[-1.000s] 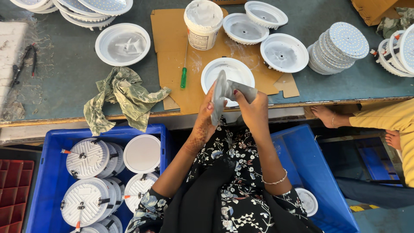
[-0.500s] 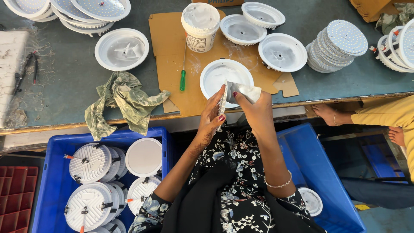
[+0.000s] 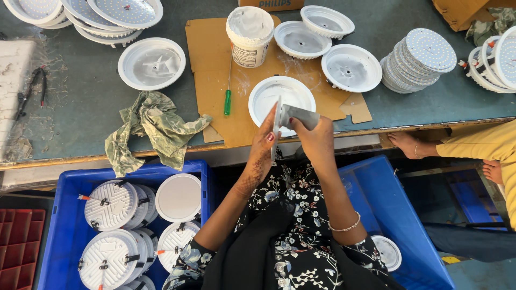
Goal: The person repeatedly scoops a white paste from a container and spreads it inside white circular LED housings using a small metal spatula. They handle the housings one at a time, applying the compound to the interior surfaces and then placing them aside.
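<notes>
My left hand (image 3: 262,146) holds a thin white round plate (image 3: 277,122) upright, seen edge-on. My right hand (image 3: 317,140) grips a flat grey-white spreader (image 3: 299,114) whose end rests against the plate's face. Both hands hover over the near edge of the table, just above a white round lamp housing (image 3: 269,91) lying open side up on a sheet of brown cardboard (image 3: 209,80). A tub of white paste (image 3: 249,29) stands behind it, and a green-handled screwdriver (image 3: 228,99) lies to the left.
More white housings (image 3: 151,63) (image 3: 351,67) and stacks of LED discs (image 3: 422,56) cover the table. A crumpled rag (image 3: 153,126) lies near the front edge. A blue crate (image 3: 64,185) of finished lamps sits at lower left. Another person's foot (image 3: 406,144) shows at right.
The plate has turned from tilted to edge-on. Both hands have shifted slightly, staying together above the housing, with the spreader still against the plate.
</notes>
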Motion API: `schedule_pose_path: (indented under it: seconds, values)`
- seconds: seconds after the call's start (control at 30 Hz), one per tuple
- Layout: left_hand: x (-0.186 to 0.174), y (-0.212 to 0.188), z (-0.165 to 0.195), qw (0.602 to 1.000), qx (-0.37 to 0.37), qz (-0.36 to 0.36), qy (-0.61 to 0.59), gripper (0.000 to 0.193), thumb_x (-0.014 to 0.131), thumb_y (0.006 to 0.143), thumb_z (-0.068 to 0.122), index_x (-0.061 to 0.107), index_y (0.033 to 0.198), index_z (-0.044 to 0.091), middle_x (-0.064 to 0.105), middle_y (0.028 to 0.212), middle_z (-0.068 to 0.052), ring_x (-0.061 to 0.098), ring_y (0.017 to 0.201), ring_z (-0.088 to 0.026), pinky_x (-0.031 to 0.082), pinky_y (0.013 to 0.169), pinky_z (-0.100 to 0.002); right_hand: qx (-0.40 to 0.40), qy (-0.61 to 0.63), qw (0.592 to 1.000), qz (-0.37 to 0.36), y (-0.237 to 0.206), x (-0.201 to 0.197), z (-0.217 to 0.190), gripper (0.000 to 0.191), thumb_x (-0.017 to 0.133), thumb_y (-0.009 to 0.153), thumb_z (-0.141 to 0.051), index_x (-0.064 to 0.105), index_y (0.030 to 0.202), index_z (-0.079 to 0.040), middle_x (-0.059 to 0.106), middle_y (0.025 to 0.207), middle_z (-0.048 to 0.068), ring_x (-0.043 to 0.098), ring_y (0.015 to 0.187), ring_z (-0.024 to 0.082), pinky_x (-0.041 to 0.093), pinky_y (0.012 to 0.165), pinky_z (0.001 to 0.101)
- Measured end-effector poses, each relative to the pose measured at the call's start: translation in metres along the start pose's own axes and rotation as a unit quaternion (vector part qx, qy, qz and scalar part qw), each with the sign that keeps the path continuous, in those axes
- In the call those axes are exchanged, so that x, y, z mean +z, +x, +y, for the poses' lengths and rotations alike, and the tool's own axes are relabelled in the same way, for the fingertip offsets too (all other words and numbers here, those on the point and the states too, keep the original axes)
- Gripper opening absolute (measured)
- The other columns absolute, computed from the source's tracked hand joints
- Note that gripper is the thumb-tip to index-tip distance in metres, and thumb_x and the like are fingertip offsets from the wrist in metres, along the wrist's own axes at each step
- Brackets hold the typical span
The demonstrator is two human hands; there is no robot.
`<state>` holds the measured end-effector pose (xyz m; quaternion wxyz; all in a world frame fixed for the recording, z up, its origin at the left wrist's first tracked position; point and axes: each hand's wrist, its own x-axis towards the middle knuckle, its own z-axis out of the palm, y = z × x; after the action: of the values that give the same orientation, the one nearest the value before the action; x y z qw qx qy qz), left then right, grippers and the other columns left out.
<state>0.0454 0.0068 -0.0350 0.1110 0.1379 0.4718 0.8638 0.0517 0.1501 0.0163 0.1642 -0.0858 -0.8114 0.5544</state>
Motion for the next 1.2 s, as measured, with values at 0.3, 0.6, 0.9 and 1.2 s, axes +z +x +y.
schedule_pose_path:
  seconds: [0.3,0.6,0.9,1.2]
  values:
    - [-0.003,-0.007,0.004,0.997,0.034,-0.063,-0.018,0.098,0.075,0.091,0.047,0.027,0.165,0.003,0.025,0.173,-0.012,0.019,0.162,-0.027,0.011,0.132,-0.041,-0.004,0.107,0.994,-0.033,0.000,-0.007,-0.020,0.036,0.078,0.081,-0.015,0.070,0.111,0.005,0.076,0.097,0.010,0.071,0.085,0.016,0.056,0.077,0.0307]
    - [-0.003,0.002,0.005,0.999,-0.014,-0.030,-0.027,0.093,0.071,0.092,0.051,0.029,0.166,0.012,0.031,0.170,-0.010,0.028,0.156,-0.022,0.020,0.127,-0.034,-0.062,-0.007,0.997,-0.034,-0.035,-0.011,-0.040,0.032,0.074,0.089,-0.011,0.073,0.119,-0.001,0.079,0.101,0.013,0.074,0.091,0.015,0.056,0.083,0.0288]
    - [-0.009,0.004,0.000,0.961,-0.179,0.064,-0.199,0.079,0.068,0.090,0.057,0.049,0.149,0.008,0.063,0.132,-0.010,0.062,0.119,-0.018,0.051,0.097,-0.031,-0.147,-0.006,0.989,0.008,-0.005,0.000,-0.023,0.026,0.069,0.093,-0.001,0.073,0.119,0.002,0.079,0.108,0.012,0.075,0.097,0.017,0.056,0.088,0.0298]
    - [-0.005,0.010,0.011,0.923,-0.198,0.096,-0.315,0.089,0.073,0.097,0.058,0.045,0.153,-0.005,0.054,0.133,-0.014,0.059,0.122,-0.020,0.055,0.107,-0.034,-0.203,-0.063,0.977,-0.006,-0.031,0.012,-0.037,0.032,0.063,0.091,0.007,0.075,0.119,-0.002,0.076,0.112,0.014,0.076,0.093,0.023,0.059,0.080,0.0333]
